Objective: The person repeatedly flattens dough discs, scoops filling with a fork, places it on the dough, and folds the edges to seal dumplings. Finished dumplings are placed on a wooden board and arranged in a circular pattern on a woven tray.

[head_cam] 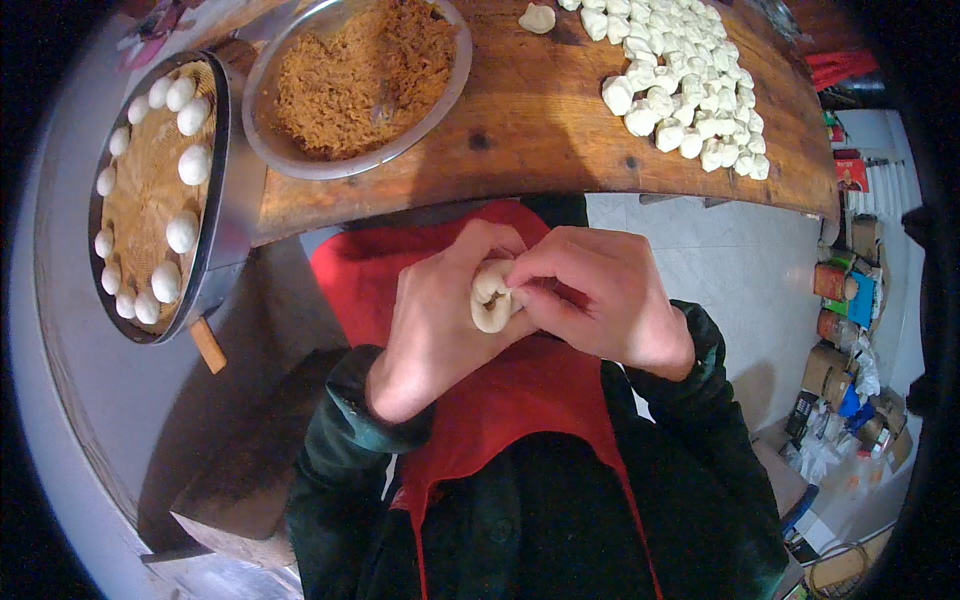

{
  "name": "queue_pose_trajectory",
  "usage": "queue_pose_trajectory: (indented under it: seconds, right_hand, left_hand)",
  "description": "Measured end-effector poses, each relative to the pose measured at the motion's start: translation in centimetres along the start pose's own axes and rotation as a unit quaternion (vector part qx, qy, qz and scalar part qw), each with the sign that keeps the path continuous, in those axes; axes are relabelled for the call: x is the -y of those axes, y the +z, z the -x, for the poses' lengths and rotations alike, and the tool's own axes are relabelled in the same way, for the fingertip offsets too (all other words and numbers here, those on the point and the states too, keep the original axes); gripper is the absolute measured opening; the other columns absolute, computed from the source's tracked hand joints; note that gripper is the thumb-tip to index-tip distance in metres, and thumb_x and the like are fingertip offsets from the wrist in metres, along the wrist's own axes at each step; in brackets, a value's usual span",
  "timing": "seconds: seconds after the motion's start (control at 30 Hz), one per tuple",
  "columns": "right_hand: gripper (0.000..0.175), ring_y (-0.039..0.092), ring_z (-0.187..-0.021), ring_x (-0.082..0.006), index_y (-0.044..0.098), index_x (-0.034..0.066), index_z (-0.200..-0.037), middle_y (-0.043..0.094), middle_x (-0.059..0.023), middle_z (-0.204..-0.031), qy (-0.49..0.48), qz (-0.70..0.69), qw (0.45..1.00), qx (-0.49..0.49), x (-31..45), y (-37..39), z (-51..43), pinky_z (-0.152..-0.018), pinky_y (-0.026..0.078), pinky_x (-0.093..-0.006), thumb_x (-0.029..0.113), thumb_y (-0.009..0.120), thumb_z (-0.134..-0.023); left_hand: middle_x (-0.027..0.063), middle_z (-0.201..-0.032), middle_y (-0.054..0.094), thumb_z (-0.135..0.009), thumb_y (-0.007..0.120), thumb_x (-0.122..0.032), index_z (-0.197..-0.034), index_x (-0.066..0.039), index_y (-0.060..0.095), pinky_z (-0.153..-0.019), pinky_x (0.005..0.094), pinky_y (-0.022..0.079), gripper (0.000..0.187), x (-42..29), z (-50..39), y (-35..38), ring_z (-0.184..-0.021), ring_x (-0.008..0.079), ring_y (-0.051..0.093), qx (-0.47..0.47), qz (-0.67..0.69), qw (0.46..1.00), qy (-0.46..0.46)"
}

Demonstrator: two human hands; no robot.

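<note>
My left hand [442, 315] cups a round dough wrapper [491, 313] gathered into a pouch with a small opening on top. The thumb and forefinger of my right hand [600, 292] pinch its right edge. Both hands are over my red apron, in front of the wooden table [525, 142]. Whether filling lies inside the pouch, I cannot tell. A metal bowl [330, 169] of orange-brown shredded filling [352, 82] stands on the table at the upper left. Many pale dough pieces [682, 97] lie grouped at the upper right, and a flattened dough piece [537, 19] lies apart from them.
At the left, a round woven tray [146, 202] with a dark rim holds several white dough balls [194, 165] around its edge. A wooden handle [208, 346] juts out below it. Boxes and bags [829, 375] are piled along the right side, beyond the tiled floor [720, 277].
</note>
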State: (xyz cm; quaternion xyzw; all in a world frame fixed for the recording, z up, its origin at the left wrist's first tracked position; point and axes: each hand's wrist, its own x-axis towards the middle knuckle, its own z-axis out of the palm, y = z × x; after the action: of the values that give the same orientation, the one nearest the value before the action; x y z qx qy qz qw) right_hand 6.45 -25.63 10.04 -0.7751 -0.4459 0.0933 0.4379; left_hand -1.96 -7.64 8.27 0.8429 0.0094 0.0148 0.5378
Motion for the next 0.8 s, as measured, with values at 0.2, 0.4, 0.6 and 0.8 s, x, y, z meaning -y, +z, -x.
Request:
queue_pose_trajectory:
  seconds: [0.2,0.4,0.6,0.8]
  right_hand:
    - [0.021,0.070,-0.072,-0.0247,0.069,0.0066,-0.096,0.069,-0.0071,-0.082,-0.033,0.012,0.999,0.012,0.1,-0.6,-0.3,-0.063,0.055,-0.0331,0.006,0.081,-0.079]
    - [0.021,0.070,-0.075,-0.0244,0.068,0.0062,-0.096,0.069,-0.0073,-0.082,0.015,-0.022,0.999,0.033,-0.4,-0.5,-0.9,-0.064,0.055,-0.0339,0.009,0.081,-0.080]
    - [0.019,0.070,-0.075,-0.0267,0.069,0.0083,-0.098,0.069,-0.0074,-0.084,0.041,-0.036,0.999,-0.004,0.6,-0.5,-0.8,-0.065,0.054,-0.0351,0.015,0.080,-0.083]
    - [0.015,0.068,-0.076,-0.0292,0.070,0.0088,-0.092,0.068,-0.0081,-0.083,-0.011,0.000,1.000,0.004,-0.9,1.0,-1.1,-0.066,0.053,-0.0373,0.018,0.080,-0.084]
  left_hand:
    - [0.0159,-0.096,0.074,-0.078,0.087,-0.014,-0.131,-0.012,0.045,-0.070,0.0445,0.059,0.068,0.0,-0.2,0.2,-0.089,0.0396,0.074,0.022,0.006,1.000,-0.018]
    - [0.0166,-0.093,0.073,-0.077,0.089,-0.017,-0.134,-0.010,0.043,-0.070,0.0459,0.059,0.074,0.2,-0.4,0.3,-0.087,0.0411,0.074,0.017,-0.080,0.997,0.013]
    - [0.0166,-0.090,0.072,-0.078,0.087,-0.020,-0.135,-0.007,0.042,-0.066,0.0470,0.058,0.074,-0.7,-0.5,0.0,-0.082,0.0412,0.073,-0.012,-0.026,0.999,-0.024]
    - [0.0150,-0.092,0.072,-0.078,0.084,-0.017,-0.134,-0.008,0.047,-0.067,0.0460,0.058,0.067,0.1,-0.6,0.4,-0.083,0.0387,0.073,-0.028,-0.100,0.995,-0.009]
